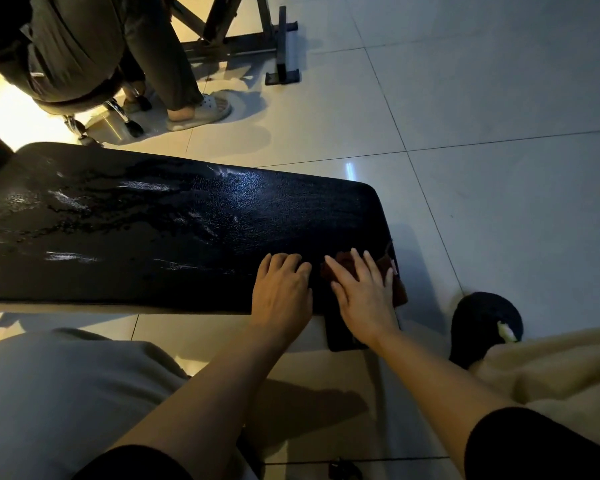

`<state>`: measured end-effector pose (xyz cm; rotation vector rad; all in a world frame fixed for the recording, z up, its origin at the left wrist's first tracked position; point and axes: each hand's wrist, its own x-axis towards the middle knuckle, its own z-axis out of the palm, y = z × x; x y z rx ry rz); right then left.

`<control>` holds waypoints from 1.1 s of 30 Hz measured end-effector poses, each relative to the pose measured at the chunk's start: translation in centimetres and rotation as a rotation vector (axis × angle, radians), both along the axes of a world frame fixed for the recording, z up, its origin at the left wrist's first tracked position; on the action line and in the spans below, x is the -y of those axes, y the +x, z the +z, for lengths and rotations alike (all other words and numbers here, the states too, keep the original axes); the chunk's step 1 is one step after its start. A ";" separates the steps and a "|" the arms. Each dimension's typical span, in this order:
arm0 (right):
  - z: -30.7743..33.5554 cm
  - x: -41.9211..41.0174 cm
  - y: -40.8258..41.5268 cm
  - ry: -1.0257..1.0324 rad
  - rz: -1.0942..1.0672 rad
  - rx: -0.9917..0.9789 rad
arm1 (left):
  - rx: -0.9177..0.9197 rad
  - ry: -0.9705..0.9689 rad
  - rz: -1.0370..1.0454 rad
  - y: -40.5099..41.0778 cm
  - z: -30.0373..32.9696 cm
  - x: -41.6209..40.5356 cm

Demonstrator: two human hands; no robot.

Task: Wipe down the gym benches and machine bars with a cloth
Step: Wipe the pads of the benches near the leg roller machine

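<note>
A black padded gym bench [174, 223] runs across the view from the left, with wet streaks shining over its left and middle parts. A dark reddish-brown cloth [340, 263] lies on the bench's right end, near the front corner. My right hand [364, 292] presses flat on the cloth with straight, spread fingers. My left hand [281, 292] rests on the bare pad just left of the cloth, its fingertips bent down onto the surface and holding nothing.
Another person [84, 46] sits on a wheeled stool [118, 112] behind the bench at the top left. A dark metal machine frame [257, 36] stands on the pale tiled floor beyond. My black slipper [482, 327] is beside the bench's right end.
</note>
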<state>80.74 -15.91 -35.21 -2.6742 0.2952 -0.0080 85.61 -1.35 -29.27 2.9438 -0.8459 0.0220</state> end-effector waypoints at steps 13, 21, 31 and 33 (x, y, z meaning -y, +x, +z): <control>-0.7 5.0 9.8 0.046 -0.005 0.019 | 0.032 -0.060 0.027 5.0 -1.0 3.2; -0.6 7.2 14.1 0.049 0.016 -0.010 | 0.049 -0.033 0.043 7.4 -0.8 3.6; 1.0 5.0 18.9 0.072 -0.163 -0.060 | 0.060 -0.028 0.185 8.3 0.4 1.0; 2.3 1.9 20.1 0.068 -0.020 -0.010 | 0.064 -0.010 0.212 8.1 0.6 0.6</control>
